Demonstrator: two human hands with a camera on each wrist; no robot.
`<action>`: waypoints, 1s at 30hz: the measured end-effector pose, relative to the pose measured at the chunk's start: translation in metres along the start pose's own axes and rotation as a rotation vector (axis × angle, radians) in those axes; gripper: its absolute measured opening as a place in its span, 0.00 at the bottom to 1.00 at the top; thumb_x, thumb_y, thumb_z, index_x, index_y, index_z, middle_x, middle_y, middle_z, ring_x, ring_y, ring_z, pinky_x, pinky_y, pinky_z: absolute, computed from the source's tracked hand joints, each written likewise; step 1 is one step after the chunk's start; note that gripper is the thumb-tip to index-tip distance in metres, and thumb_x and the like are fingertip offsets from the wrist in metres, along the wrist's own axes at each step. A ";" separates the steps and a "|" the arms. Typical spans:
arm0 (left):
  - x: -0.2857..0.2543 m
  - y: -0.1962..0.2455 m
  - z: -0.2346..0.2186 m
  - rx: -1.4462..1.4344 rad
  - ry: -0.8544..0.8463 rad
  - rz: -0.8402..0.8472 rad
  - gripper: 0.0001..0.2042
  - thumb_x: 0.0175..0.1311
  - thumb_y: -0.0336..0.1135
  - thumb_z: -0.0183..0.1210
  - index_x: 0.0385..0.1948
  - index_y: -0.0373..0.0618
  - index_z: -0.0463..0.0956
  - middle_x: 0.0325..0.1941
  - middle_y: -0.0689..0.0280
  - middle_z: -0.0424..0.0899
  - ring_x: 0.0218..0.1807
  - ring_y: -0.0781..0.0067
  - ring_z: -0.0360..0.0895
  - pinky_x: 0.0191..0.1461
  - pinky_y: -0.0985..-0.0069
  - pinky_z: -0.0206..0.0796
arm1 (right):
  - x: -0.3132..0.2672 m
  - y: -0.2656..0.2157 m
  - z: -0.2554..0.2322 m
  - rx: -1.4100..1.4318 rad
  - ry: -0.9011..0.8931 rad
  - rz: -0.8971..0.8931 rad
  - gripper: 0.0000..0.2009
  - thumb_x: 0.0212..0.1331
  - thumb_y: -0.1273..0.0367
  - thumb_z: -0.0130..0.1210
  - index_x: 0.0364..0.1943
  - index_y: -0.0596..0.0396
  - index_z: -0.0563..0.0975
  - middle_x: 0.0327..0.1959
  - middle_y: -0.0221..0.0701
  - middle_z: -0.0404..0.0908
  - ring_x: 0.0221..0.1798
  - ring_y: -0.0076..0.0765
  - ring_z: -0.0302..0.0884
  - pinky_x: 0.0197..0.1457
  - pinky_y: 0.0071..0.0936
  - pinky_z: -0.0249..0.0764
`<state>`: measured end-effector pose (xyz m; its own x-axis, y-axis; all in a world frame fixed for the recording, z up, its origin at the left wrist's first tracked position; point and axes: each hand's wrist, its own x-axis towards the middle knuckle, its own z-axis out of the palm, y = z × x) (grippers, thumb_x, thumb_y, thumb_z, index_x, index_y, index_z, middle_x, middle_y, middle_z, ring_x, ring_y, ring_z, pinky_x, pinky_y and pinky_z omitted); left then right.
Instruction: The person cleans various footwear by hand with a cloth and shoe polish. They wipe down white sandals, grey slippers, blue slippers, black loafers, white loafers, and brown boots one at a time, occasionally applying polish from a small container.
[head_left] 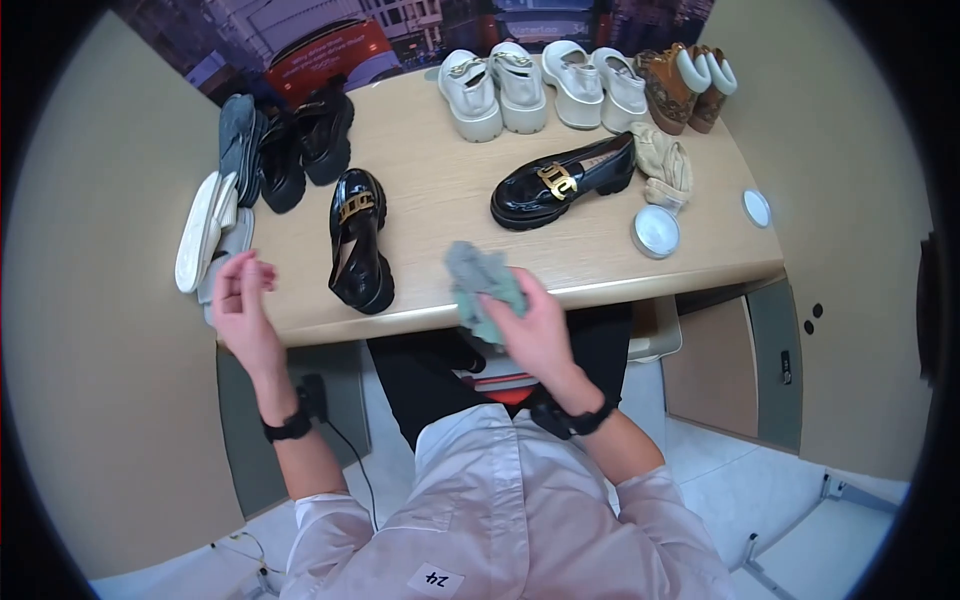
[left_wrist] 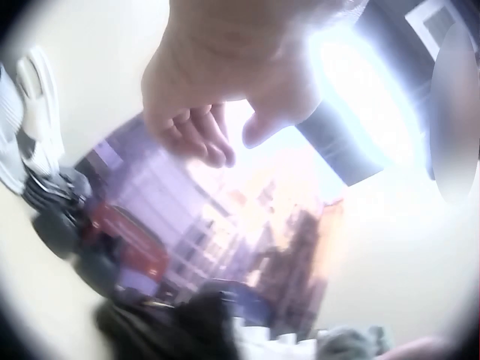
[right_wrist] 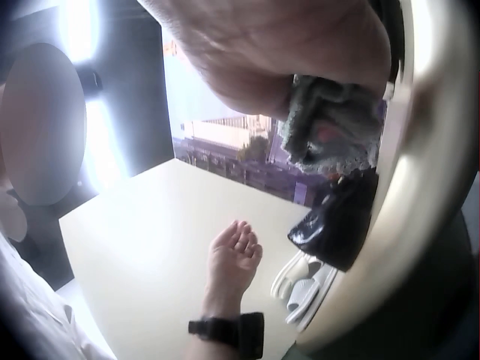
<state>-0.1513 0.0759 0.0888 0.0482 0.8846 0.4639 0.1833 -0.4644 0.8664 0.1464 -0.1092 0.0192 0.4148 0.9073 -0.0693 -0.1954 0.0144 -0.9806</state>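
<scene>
My right hand grips a crumpled grey-green cloth over the table's front edge. In the right wrist view that hand bunches the cloth in its fingers. My left hand is raised at the table's front left, fingers loosely bent and holding nothing; the left wrist view shows the hand empty too. A glossy black loafer with a gold buckle stands between the hands, toe to the back. Its match lies beyond the cloth, toe to the left.
White shoes and brown boots line the table's back right. Black shoes, grey shoes and white slippers stand at the left. A beige cloth, an open round tin and a lid lie at the right.
</scene>
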 end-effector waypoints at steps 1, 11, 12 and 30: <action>-0.016 0.022 0.024 -0.056 -0.095 -0.038 0.14 0.82 0.34 0.61 0.61 0.36 0.82 0.44 0.63 0.90 0.47 0.78 0.85 0.53 0.78 0.75 | -0.007 0.000 -0.018 -0.007 -0.001 -0.032 0.15 0.74 0.74 0.64 0.61 0.62 0.81 0.52 0.32 0.90 0.51 0.24 0.87 0.56 0.28 0.84; -0.056 -0.009 0.261 0.315 -0.531 -0.114 0.62 0.53 0.44 0.86 0.84 0.30 0.49 0.79 0.40 0.71 0.80 0.50 0.72 0.82 0.60 0.67 | -0.071 -0.015 -0.143 0.389 0.326 -0.011 0.24 0.71 0.75 0.56 0.71 0.65 0.73 0.66 0.40 0.84 0.66 0.38 0.84 0.70 0.36 0.79; -0.053 -0.014 0.271 0.312 -0.545 -0.117 0.64 0.51 0.45 0.87 0.84 0.30 0.48 0.80 0.39 0.70 0.81 0.49 0.71 0.83 0.60 0.65 | -0.073 -0.013 -0.148 0.398 0.332 -0.004 0.24 0.71 0.75 0.56 0.71 0.65 0.73 0.66 0.40 0.84 0.66 0.38 0.84 0.70 0.36 0.79; -0.047 -0.014 0.230 0.257 -0.651 -0.087 0.61 0.48 0.41 0.87 0.85 0.44 0.55 0.65 0.44 0.86 0.65 0.47 0.86 0.72 0.60 0.77 | -0.036 -0.057 -0.177 0.072 0.330 -0.060 0.19 0.71 0.75 0.62 0.64 0.64 0.80 0.57 0.35 0.89 0.57 0.27 0.86 0.64 0.28 0.81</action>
<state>0.0694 0.0508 0.0125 0.5862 0.8012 0.1206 0.4353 -0.4369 0.7872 0.3001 -0.2176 0.0447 0.6902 0.7192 -0.0792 -0.2197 0.1040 -0.9700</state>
